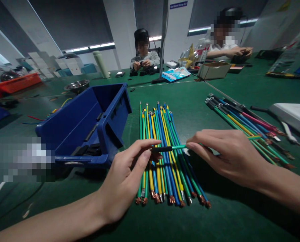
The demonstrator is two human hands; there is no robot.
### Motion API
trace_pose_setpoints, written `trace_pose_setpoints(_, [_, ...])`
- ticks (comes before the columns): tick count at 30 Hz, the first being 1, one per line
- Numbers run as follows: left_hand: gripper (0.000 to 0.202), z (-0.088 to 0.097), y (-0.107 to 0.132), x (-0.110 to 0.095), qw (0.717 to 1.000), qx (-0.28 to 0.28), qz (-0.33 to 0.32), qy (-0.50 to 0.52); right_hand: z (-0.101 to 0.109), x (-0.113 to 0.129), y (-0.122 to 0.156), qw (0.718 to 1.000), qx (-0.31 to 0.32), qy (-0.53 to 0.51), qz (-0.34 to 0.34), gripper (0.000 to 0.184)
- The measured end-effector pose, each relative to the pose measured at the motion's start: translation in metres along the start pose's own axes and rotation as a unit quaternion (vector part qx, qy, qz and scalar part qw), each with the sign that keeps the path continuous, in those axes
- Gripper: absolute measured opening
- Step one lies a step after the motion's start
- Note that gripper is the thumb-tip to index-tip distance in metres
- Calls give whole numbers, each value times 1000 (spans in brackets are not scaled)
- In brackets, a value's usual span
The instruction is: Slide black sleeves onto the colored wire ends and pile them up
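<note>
Left hand: fingers pinch short black tube, middle of frame.
Right hand: fingers grip thin green wire.
Risk: tube might slip off onto green desk.

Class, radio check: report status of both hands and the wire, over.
Left hand pinching black sleeve on green wire. Right hand gripping wire's other side. Held over wire bundle; blue bin beside left hand.

I see only one sign, a small blue one high on the white wall behind. It has white letters, but they are too small and blurred for me to read.
</note>
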State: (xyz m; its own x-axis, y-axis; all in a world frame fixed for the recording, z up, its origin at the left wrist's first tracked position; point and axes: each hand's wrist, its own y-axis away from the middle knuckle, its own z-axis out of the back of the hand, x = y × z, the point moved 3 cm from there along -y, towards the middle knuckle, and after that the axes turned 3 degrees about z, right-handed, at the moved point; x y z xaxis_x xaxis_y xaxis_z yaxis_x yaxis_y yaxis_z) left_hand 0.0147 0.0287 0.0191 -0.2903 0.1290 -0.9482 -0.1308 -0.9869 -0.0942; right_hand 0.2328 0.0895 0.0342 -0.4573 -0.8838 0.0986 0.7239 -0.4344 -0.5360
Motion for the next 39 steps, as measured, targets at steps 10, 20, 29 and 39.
trace_pose_setpoints(10, [24,-1,-4,-1,998,26,54,7,2,-3,0,1000,-28,4,-3,14])
trace_pose_setpoints(20, [20,0,-3,0,999,26,38,2,2,-1,-1,1000,-19,-7,-5,12])
trace_pose_setpoints(29, [18,1,-6,-3,999,-7,21,-30,1,-1,-2,1000,-8,-21,-14,16])
trace_pose_setpoints(39, [27,1,-4,1,987,-10,-20,-157,3,-11,1,991,-55,11,-124,11])
